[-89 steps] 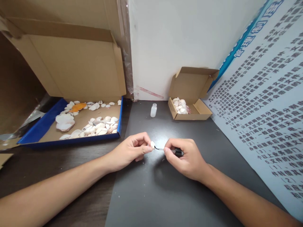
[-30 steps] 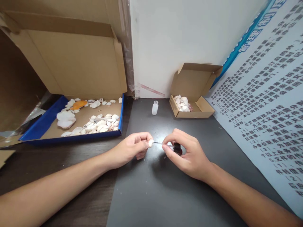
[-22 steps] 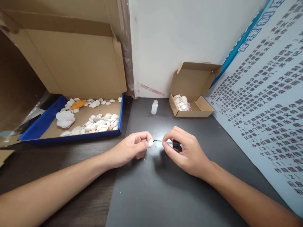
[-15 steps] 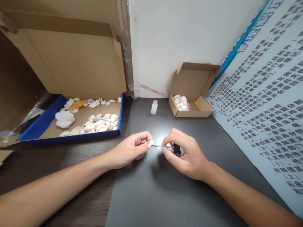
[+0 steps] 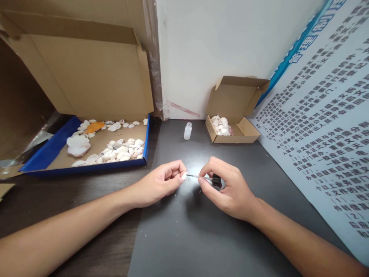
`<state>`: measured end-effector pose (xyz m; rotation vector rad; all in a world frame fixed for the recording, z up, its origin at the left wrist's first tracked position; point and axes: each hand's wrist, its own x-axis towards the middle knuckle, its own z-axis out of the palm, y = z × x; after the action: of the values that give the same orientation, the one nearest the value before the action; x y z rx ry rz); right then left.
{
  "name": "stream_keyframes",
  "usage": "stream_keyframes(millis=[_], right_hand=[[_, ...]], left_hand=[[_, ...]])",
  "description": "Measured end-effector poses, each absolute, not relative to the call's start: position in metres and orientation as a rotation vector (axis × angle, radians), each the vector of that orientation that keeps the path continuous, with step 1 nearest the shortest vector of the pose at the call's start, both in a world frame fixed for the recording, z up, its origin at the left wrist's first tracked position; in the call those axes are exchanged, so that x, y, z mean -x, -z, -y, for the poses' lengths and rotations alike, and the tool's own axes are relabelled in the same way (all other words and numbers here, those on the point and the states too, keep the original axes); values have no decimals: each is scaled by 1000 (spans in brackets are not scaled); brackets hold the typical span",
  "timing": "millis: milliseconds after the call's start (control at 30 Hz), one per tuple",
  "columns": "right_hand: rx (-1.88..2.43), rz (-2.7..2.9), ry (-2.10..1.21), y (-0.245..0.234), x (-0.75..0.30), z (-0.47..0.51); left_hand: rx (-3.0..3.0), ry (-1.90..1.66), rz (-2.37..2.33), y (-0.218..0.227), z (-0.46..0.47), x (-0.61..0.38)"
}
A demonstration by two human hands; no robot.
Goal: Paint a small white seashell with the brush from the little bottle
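Between the thumb and fingers of my left hand [image 5: 164,181] is a small white seashell [image 5: 183,176], mostly covered by the fingertips. My right hand [image 5: 227,186] pinches the thin stem of a brush with a black cap [image 5: 216,180]. The brush's dark tip points left and reaches the shell's edge; whether it touches is too small to tell. Beyond both hands, a small uncapped bottle [image 5: 187,131] with whitish contents stands upright on the dark grey mat [image 5: 173,242].
At left, an open blue-edged cardboard box [image 5: 86,167] holds many white shells and an orange one [image 5: 94,127]. A smaller open box [image 5: 250,132] with shells stands back right. A white wall [image 5: 201,57] rises behind, and a printed sheet [image 5: 323,154] borders the right.
My right hand has shifted slightly right and turned a little, with the brush tip a bit higher on the shell's edge. My left hand tilts the shell slightly.
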<state>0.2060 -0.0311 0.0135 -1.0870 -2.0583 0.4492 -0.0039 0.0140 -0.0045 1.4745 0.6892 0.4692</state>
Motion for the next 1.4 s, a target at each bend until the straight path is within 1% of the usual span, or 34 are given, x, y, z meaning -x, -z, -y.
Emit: stream_keyframes(millis=[100, 233, 433, 667, 1000, 1267, 1400], right_hand=[[1074, 2080, -496, -12, -206, 30], [1150, 1997, -426, -13, -207, 28], [1065, 2068, -477, -12, -205, 30], [1139, 2011, -397, -14, -206, 30], [1058, 2111, -537, -10, -204, 33], [1169, 2010, -416, -13, -206, 30], [1127, 2037, -447, -13, -206, 31]], left_hand=[[-1490, -479, -679, 4, -14, 4], [-1504, -469, -695, 4, -13, 4], [-1511, -490, -672, 5, -13, 4], [-1519, -481, -682, 4, -13, 4], [-1504, -489, -671, 3, -13, 4], [-1506, -475, -673, 4, -13, 4], [-1501, -477, -673, 4, -13, 4]])
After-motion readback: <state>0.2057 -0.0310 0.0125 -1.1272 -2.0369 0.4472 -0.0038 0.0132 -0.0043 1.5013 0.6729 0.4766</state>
